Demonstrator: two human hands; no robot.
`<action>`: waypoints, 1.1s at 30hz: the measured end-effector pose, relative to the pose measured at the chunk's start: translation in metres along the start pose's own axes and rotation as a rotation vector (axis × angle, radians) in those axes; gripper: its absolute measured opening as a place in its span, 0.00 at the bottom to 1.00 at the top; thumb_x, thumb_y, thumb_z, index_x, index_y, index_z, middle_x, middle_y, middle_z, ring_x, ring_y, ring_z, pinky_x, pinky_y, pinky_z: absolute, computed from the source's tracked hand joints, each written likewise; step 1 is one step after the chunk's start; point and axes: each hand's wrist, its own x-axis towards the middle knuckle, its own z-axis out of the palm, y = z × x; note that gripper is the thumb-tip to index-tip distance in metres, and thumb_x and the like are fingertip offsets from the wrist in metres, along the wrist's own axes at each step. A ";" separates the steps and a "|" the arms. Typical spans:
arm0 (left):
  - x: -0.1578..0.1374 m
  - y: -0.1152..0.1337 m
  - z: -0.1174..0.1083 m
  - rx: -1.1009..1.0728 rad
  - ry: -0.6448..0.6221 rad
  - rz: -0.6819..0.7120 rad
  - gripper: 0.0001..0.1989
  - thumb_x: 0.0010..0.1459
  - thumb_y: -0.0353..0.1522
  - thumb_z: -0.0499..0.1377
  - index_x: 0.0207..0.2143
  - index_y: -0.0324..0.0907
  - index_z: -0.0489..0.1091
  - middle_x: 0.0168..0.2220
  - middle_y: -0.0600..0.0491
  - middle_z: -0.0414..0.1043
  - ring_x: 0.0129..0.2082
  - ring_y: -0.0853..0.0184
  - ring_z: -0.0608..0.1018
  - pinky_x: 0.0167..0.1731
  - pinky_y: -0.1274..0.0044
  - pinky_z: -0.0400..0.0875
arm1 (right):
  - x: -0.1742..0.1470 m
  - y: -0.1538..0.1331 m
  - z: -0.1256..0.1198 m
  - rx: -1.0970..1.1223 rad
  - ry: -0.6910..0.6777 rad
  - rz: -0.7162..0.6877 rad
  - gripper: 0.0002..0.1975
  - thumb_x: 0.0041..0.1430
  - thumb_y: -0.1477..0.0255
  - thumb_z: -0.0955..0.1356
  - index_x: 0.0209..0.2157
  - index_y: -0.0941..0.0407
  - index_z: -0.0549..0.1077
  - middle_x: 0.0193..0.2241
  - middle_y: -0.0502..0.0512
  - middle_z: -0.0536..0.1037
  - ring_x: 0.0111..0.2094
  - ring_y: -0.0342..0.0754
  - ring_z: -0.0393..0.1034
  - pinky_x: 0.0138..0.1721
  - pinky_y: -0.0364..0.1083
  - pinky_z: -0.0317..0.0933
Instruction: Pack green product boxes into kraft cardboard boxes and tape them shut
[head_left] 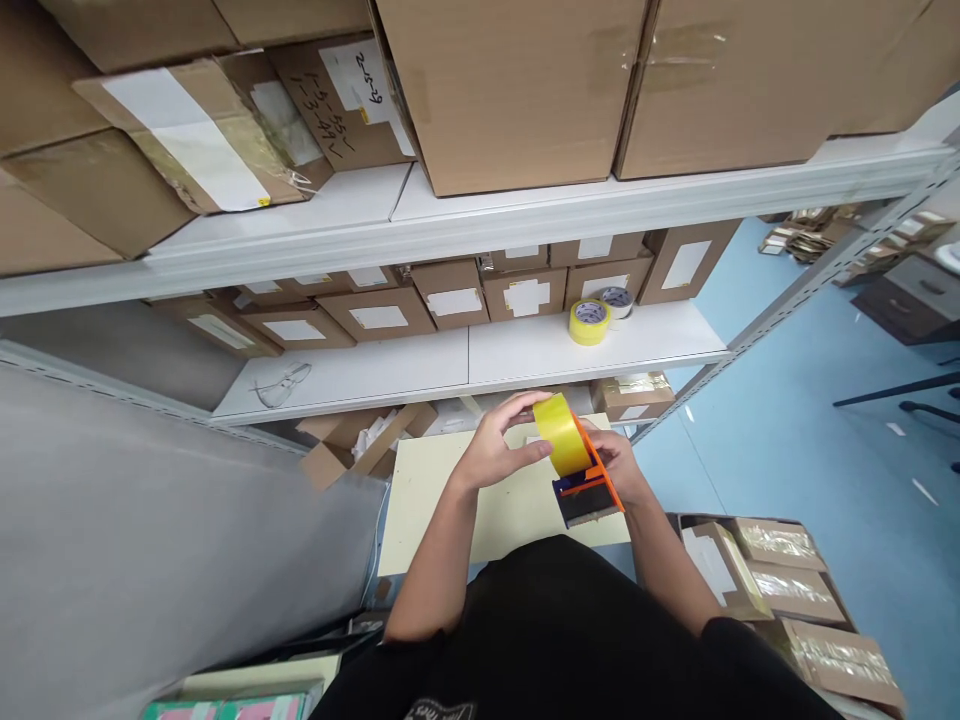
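Note:
Between my hands is an orange and dark blue tape dispenser (589,493), tilted, with a wide yellow roll of packing tape (561,436) at its upper side. My left hand (504,445) is curled round the roll from the left, thumb on the near face and fingers over the top. On the other side, my right hand (616,462) grips the dispenser; its fingers are partly hidden behind the orange frame. Both hands are above a pale yellow board (431,490).
A grey metal rack's middle shelf (510,358) carries labelled cardboard boxes, a yellow tape roll (589,322), another tape roll (618,301) and clear safety glasses (283,384). An open carton (367,440) sits lower left. Taped boxes (796,585) are stacked at right, and a grey wall (187,530) stands left.

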 end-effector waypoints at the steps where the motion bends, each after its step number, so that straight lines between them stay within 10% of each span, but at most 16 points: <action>1: -0.002 0.003 0.002 0.018 0.023 -0.002 0.31 0.57 0.44 0.71 0.61 0.46 0.73 0.62 0.44 0.73 0.60 0.52 0.76 0.61 0.64 0.72 | 0.000 0.000 0.001 0.010 0.001 0.000 0.20 0.47 0.50 0.81 0.31 0.51 0.83 0.41 0.60 0.84 0.52 0.62 0.77 0.54 0.58 0.69; 22: 0.001 0.007 0.028 -0.218 0.212 -0.403 0.33 0.64 0.58 0.55 0.51 0.38 0.76 0.43 0.45 0.81 0.38 0.60 0.83 0.39 0.70 0.79 | -0.004 -0.009 0.009 -0.085 -0.026 -0.100 0.18 0.51 0.51 0.80 0.31 0.50 0.82 0.34 0.55 0.84 0.48 0.60 0.79 0.58 0.60 0.68; 27: -0.005 0.017 0.027 0.149 0.340 -0.154 0.27 0.71 0.52 0.51 0.54 0.44 0.76 0.55 0.44 0.77 0.55 0.56 0.79 0.55 0.66 0.75 | -0.008 -0.010 0.008 -0.085 -0.013 -0.127 0.16 0.52 0.53 0.80 0.32 0.50 0.82 0.32 0.55 0.84 0.47 0.60 0.79 0.57 0.59 0.69; 33: -0.017 0.035 0.023 0.347 0.097 0.126 0.32 0.59 0.46 0.70 0.63 0.51 0.70 0.65 0.44 0.68 0.65 0.51 0.72 0.59 0.63 0.74 | -0.009 -0.021 0.005 -0.108 -0.012 -0.145 0.15 0.54 0.55 0.79 0.33 0.51 0.82 0.32 0.55 0.84 0.47 0.58 0.79 0.60 0.59 0.67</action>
